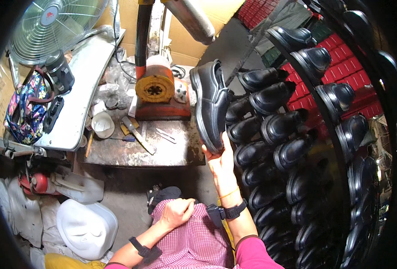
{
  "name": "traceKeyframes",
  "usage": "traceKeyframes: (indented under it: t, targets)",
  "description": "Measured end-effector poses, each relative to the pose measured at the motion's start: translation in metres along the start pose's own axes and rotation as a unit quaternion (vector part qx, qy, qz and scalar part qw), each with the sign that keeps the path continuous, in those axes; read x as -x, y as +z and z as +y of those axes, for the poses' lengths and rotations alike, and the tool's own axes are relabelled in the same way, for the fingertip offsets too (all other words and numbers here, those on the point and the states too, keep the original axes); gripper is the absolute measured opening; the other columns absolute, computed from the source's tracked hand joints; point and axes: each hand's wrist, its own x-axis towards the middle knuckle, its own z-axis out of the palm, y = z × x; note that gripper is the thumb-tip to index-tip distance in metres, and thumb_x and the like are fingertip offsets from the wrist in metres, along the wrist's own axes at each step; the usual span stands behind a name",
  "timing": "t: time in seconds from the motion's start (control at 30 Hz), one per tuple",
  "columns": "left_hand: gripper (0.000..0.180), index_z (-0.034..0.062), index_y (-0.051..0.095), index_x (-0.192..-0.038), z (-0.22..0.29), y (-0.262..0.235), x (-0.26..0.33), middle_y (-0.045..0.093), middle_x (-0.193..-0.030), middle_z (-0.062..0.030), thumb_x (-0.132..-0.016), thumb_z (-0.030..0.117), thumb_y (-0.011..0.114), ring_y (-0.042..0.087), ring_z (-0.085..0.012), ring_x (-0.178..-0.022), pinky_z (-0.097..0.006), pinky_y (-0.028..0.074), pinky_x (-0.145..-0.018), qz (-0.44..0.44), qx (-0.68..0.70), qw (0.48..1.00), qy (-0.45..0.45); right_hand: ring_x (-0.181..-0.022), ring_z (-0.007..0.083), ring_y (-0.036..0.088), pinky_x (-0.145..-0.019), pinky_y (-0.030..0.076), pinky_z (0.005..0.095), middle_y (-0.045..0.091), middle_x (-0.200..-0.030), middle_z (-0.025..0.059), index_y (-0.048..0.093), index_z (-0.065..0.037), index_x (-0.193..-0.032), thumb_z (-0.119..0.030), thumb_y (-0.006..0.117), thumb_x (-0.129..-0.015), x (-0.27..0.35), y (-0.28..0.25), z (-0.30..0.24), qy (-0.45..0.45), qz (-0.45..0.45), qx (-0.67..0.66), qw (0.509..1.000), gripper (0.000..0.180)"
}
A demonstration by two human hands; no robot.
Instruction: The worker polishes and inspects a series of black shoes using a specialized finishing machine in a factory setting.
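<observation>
A black leather slip-on shoe (211, 104) is held up in my right hand (221, 163), toe downward, with its sole edge facing left. My fingers and thumb grip it around the toe end. My left hand (177, 212) rests on the checked pink cloth (194, 240) over my lap, its fingers curled in; nothing shows in it. Just left of the raised shoe stands an orange-red bench machine (164, 101) with a round yellow wheel (154, 88).
Racks of black shoes (279, 127) fill the right side. On the metal workbench (117, 154) lie a white cup (103, 124), a flat-bladed tool (138, 135) and a small blade (166, 136). At left, a white table (75, 107) holds a floral bag (26, 105) and a fan (50, 22).
</observation>
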Motion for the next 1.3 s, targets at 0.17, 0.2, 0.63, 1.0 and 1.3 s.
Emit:
traceKeyframes:
  t: [0.17, 0.2, 0.63, 1.0, 1.3]
  targets:
    - [0.009, -0.0003, 0.062, -0.079, -0.012, -0.003, -0.006, 0.062, -0.069, -0.0095, -0.072, 0.006, 0.061, 0.059, -0.0208, -0.055, -0.029, 0.046, -0.050, -0.021, 0.008, 1.000, -0.013, -0.081, 0.0323, 0.063, -0.057, 0.058, 0.0343, 0.063, -0.097, 0.0143, 0.057, -0.005, -0.105, -0.029, 0.057, -0.085, -0.054, 0.040, 0.000, -0.015, -0.041, -0.016, 0.999, 0.031]
    - [0.009, -0.0002, 0.062, -0.079, -0.014, -0.004, -0.007, 0.062, -0.069, -0.0095, -0.072, 0.006, 0.061, 0.058, -0.0205, -0.055, -0.029, 0.046, -0.050, -0.017, 0.011, 1.000, -0.015, -0.084, 0.0326, 0.063, -0.059, 0.058, 0.0343, 0.062, -0.099, 0.0147, 0.056, -0.005, -0.106, -0.029, 0.057, -0.085, -0.064, 0.045, -0.001, -0.027, -0.052, 0.000, 0.998, 0.031]
    - [0.007, 0.0017, 0.063, -0.077, -0.016, -0.009, -0.021, 0.060, -0.062, -0.0082, -0.070, 0.004, 0.061, 0.058, -0.0193, -0.052, -0.028, 0.048, -0.049, 0.008, 0.030, 0.999, -0.023, -0.083, 0.0359, 0.062, -0.066, 0.057, 0.0362, 0.061, -0.095, 0.0194, 0.054, 0.001, -0.103, -0.027, 0.059, -0.084, -0.141, 0.120, -0.014, -0.049, -0.070, -0.069, 0.994, 0.034]
    - [0.009, -0.0001, 0.063, -0.079, -0.016, -0.012, -0.019, 0.064, -0.068, -0.0059, -0.073, 0.005, 0.058, 0.062, -0.0189, -0.059, -0.028, 0.050, -0.055, 0.001, 0.035, 0.998, -0.046, -0.082, 0.0313, 0.062, -0.062, 0.056, 0.0425, 0.059, -0.098, 0.0162, 0.053, 0.001, -0.104, -0.024, 0.062, -0.082, -0.133, 0.128, -0.016, -0.113, -0.022, 0.051, 0.992, 0.034]
    - [0.009, 0.0001, 0.063, -0.079, -0.011, -0.014, -0.019, 0.064, -0.067, -0.0057, -0.074, 0.005, 0.058, 0.063, -0.0189, -0.059, -0.028, 0.050, -0.055, -0.004, 0.023, 0.998, -0.054, -0.091, 0.0365, 0.060, -0.082, 0.045, 0.0377, 0.058, -0.099, 0.0291, 0.036, 0.001, -0.130, -0.032, 0.064, -0.077, -0.116, 0.110, -0.014, -0.510, 0.083, 0.578, 0.632, 0.069]
